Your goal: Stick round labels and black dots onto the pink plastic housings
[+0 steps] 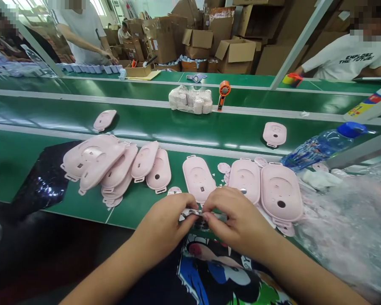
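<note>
My left hand (165, 222) and my right hand (235, 218) meet at the near edge of the green bench (15, 156). Both pinch a small thin sheet or film piece (192, 213) between fingertips; what it is I cannot make out. Just beyond my fingers lie three pink oval plastic covers (198, 178) side by side, the rightmost one (281, 192) largest. To the left sits an overlapping pile of the same pink covers (111, 165). Small round pink discs (224, 167) lie scattered between the covers.
Two single pink covers (274, 134) ride the conveyor belt (146, 123). A bag of white rolls (190, 100) and an orange tape dispenser (223, 94) lie farther back. A blue-capped water bottle (324, 146) and clear plastic bags (352, 224) sit right. Other people work across the belt among cardboard boxes (235, 53).
</note>
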`<state>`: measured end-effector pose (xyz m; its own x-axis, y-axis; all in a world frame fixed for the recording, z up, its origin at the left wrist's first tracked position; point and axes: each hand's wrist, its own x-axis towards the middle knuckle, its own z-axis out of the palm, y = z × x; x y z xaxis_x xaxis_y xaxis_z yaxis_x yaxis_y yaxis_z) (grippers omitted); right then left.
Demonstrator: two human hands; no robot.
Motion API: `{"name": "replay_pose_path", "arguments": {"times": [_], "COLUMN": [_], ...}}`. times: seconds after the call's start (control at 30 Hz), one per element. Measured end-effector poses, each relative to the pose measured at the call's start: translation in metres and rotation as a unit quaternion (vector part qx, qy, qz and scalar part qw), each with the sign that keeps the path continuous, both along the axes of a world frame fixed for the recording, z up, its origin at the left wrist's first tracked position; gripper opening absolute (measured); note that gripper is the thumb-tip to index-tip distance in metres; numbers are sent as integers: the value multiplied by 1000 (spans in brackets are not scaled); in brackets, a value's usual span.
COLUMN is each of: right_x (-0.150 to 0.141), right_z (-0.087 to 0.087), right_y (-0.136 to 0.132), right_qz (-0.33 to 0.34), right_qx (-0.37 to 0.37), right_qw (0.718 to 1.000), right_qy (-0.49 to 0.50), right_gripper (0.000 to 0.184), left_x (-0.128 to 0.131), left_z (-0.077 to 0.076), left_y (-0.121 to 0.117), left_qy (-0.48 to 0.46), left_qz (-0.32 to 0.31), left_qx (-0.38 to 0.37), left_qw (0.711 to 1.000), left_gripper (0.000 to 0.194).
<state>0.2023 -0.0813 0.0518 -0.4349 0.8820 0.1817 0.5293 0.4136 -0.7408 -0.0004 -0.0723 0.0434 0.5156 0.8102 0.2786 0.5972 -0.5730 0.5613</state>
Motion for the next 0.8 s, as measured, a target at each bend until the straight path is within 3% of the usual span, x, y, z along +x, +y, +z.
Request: {"name": "replay_pose_path", "arguments": {"times": [0.13,0.23,0.4,0.5,0.57,0.67,0.8], "right_x": [-1,3,12,11,8,6,10], "right_z": [2,2,-2,3,11,25,28], "right_y": [-2,-2,-3,-8,-11,-14,-13], "right_qz": [10,19,-18,6,13,11,45], "right_qx": [-128,-189,-257,-312,-318,-285,-248], "right_qw": [991,981,965,948,944,955,967], "right_qy": [32,36,41,60,82,83,41], "right_gripper": [12,8,58,61,55,52,81], "left_x": [-6,-12,-25,-30,-31,-32,-36], "left_z": [-9,-9,-3,3,7,8,-11], "left_y": [-4,-6,-9,-12,-14,-19,-35], "left_qy": [7,-7,-104,-101,-113,-149,-181], "left_qz": [-98,-122,-143,-173,-181,-172,-179], "left_qx": [46,104,204,323,366,372,389], "left_qw": [994,987,963,925,906,900,885], "left_gripper": [14,16,17,20,17,15,11]}}
